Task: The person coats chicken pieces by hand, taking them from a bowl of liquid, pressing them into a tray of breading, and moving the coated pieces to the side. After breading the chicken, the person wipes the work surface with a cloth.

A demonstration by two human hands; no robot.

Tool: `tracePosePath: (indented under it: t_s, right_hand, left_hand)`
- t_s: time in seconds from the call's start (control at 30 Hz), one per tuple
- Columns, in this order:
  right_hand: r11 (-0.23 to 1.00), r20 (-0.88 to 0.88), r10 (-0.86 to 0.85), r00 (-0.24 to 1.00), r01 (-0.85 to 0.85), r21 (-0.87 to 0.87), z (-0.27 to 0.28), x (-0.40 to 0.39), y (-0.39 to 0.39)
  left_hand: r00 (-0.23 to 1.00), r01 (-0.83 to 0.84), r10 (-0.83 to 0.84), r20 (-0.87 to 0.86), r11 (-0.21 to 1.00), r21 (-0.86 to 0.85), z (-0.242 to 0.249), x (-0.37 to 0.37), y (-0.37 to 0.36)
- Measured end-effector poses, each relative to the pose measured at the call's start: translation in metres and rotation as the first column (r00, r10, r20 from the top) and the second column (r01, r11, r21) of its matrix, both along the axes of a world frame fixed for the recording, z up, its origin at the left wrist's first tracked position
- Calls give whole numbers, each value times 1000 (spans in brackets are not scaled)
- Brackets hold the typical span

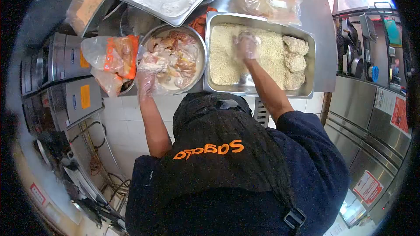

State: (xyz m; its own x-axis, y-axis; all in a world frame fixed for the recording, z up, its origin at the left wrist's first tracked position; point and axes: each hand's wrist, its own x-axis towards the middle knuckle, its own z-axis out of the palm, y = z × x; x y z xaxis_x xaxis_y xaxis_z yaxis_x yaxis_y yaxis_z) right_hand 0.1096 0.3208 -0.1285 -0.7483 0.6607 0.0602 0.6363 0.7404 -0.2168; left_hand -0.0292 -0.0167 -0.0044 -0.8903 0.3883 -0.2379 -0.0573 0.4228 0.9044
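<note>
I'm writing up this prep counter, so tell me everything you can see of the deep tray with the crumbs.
The tray is rectangular, shiny and metal-looking, with rounded corners and a turned-out rim. It sits on the metal counter, right of the round bowl. Pale crumbs cover much of its bottom, with bare metal showing near the person's side. Three coated pieces line its right end. The right hand, blurred, reaches inside; whether it touches the tray itself is unclear.
</note>
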Motion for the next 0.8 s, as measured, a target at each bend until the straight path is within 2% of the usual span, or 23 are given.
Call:
tracePosePath:
  t_s: [0.07, 0.17, 0.23, 0.27, 0.37, 0.4, 0.43, 0.47, 0.53, 0.57, 0.6, 0.63, 0.67, 0.7, 0.73, 0.77, 0.8]
  right_hand:
    - [978, -124, 207, 970, -204, 35, -9, 24, -26]
    - [968, -34, 230, 973, -225, 113, -13, 48, -44]
    - [984, 138, 179, 974, -175, -39, -4, 43, -45]
    - [986, 214, 130, 968, -104, -129, 5, 37, -45]
    - [991, 228, 113, 967, -92, -102, 15, 18, -43]
    - [982, 152, 187, 971, -187, -12, 11, 19, -45]
    - [984, 157, 177, 972, -172, -41, -13, 21, -43]
    - [934, -273, 129, 953, -209, -288, -54, 25, -36]
    - [959, 9, 282, 959, -282, 0, -15, 36, -35]
    - [966, 28, 259, 966, -259, 15, -11, 34, -31]
    - [959, -68, 282, 957, -280, 47, -6, 24, -18]
    - [949, -169, 314, 934, -306, 75, 3, 12, -11]
    - [964, -112, 258, 960, -264, -36, 13, 3, -11]
    - [961, -122, 272, 955, -277, -21, 25, -5, -8]
    - [968, -31, 181, 983, -183, -172, 33, -12, -9]
    - [945, 87, 98, 991, -66, -320, 36, -15, -11]
    - [955, 19, 89, 996, -80, -286, -1, -14, 7]
  left_hand:
    - [999, -17, 16, -31, 1000, -19, -7, -7, -3]
    - [999, -36, 36, -12, 999, -18, -2, -2, 1]
    - [990, -136, 139, 26, 987, -91, 22, 7, 11]
    - [984, -165, 169, 51, 984, -72, 15, 6, 10]
    - [988, -150, 151, 31, 988, -37, 6, 6, 8]
    - [992, -124, 125, 11, 991, -40, 4, 7, 5]
    - [996, -91, 91, -9, 995, -50, 2, 6, 4]
    - [997, -66, 64, -31, 996, -60, -1, 6, 1]
    - [999, 25, -29, -28, 992, -124, -3, 8, -7]
    - [999, 37, -41, -25, 992, -119, 0, 9, -3]
    - [999, -52, 52, 14, 999, -17, 5, 11, 6]
    - [999, -52, 52, 3, 999, 10, 3, 8, 12]
    - [999, -42, 42, -33, 999, -2, 2, 4, 14]
    - [997, -42, 41, -68, 999, -19, 1, 1, 15]
    - [993, -116, 113, 46, 991, 73, 6, -1, 19]
    - [991, -128, 125, 46, 989, 67, 15, -2, 19]
    - [988, -137, 133, 81, 990, 42, 24, -3, 20]
